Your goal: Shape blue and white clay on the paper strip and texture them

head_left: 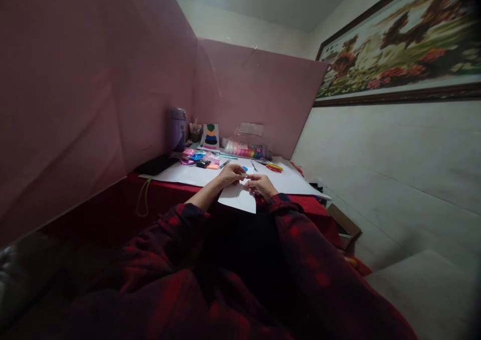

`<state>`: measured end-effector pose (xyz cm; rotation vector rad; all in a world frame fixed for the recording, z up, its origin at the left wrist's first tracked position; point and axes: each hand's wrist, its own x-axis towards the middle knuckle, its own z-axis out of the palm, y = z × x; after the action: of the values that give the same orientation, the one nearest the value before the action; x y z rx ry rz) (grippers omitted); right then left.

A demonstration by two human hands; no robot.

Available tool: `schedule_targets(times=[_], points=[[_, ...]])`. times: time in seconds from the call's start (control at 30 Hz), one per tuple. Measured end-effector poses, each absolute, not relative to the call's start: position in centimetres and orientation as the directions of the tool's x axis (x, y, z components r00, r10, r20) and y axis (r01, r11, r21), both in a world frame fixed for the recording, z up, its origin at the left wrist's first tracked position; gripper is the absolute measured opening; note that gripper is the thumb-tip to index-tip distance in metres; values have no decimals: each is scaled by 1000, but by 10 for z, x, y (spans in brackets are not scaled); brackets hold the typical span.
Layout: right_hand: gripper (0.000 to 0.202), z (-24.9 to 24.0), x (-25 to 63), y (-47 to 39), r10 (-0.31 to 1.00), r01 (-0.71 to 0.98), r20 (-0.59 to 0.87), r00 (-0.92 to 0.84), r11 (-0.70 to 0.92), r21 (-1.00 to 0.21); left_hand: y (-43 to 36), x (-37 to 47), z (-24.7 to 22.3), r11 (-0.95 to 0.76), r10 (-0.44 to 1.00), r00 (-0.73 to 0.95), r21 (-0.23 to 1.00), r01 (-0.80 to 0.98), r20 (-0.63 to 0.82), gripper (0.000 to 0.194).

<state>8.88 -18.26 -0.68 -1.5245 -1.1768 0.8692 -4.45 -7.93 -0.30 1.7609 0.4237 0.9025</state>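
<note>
White paper sheet with faint curved lines (236, 200), extending below both hands, its near end jutting past the near edge of the broad white table covering (180, 174). Bent fingers of the left hand (232, 173) and right hand (259, 183) come together over its far part in a pinching posture; whether they close on anything cannot be told. Poorly supported at its near end, the sheet could sag, crease or slip if a wrist presses on it. One small bright-blue patch (244, 169) lies just beyond the fingertips and might smear, if soft, under a stray knuckle. To the far right, yellow-and-red-handled scissors (275, 168) limit free space; to the left, shiny coloured plastic packets (195, 156) crowd the surface. Farther back are a clear plastic bag of many-coloured tubs (248, 150) and a lilac cylindrical bottle (178, 130).
</note>
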Motion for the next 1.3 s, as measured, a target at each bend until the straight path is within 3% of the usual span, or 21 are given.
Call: schedule_targets(times=[0.23, 0.47, 0.97, 1.3], points=[[32, -5, 85, -183, 951, 318, 57, 303, -45, -947, -78, -45, -3, -389, 683, 634, 915, -106, 363, 15], [24, -2, 79, -182, 962, 382, 82, 261, -25, -924, -76, -44, -6, -393, 686, 632, 915, -93, 359, 23], [33, -3, 83, -185, 956, 293, 46, 290, -43, -955, -82, -47, 2, -364, 687, 599, 909, -205, 411, 23], [28, -4, 83, -184, 962, 285, 40, 269, -40, -958, -84, -45, 1, -370, 687, 600, 908, -198, 411, 18]])
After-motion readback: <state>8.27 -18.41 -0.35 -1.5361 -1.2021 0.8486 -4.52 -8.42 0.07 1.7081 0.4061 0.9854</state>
